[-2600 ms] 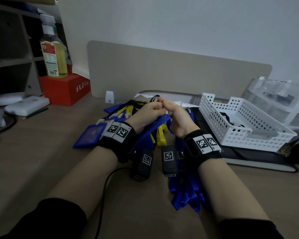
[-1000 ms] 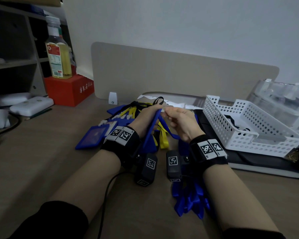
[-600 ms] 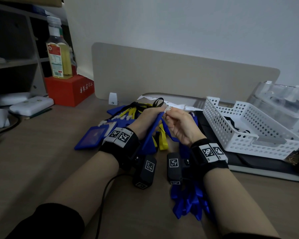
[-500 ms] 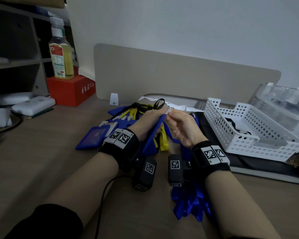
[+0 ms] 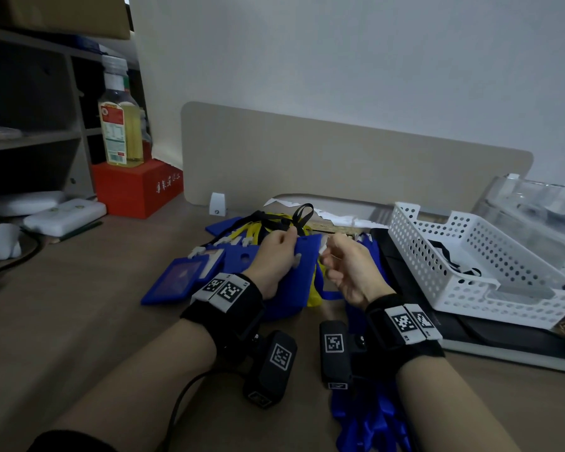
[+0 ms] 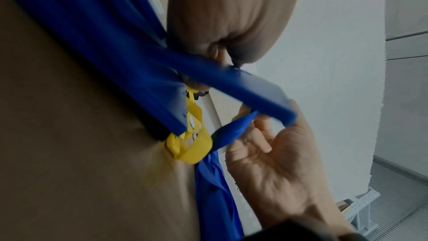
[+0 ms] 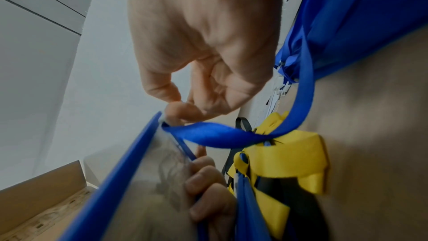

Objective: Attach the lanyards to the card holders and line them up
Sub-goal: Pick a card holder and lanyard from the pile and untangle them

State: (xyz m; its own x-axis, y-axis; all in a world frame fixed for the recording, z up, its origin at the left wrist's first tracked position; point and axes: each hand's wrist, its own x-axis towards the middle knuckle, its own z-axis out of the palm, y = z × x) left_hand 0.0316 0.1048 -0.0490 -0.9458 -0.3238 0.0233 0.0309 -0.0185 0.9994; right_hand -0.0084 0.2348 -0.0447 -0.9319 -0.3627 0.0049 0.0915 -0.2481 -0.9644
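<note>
We saw the left hand [image 5: 274,260] gripping a blue card holder [image 5: 302,272] tilted up over the pile of holders and lanyards on the desk [image 5: 79,321]; the right hand [image 5: 346,269] pinched the clip end of a blue lanyard [image 7: 222,135] at the holder's top edge, beside the white basket [image 5: 470,272]

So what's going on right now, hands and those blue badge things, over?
Left hand grips blue card holder, raised on edge. Right hand pinches blue lanyard end at holder's top edge. Clip state unclear. Yellow lanyards heaped underneath, not blocking.
</note>
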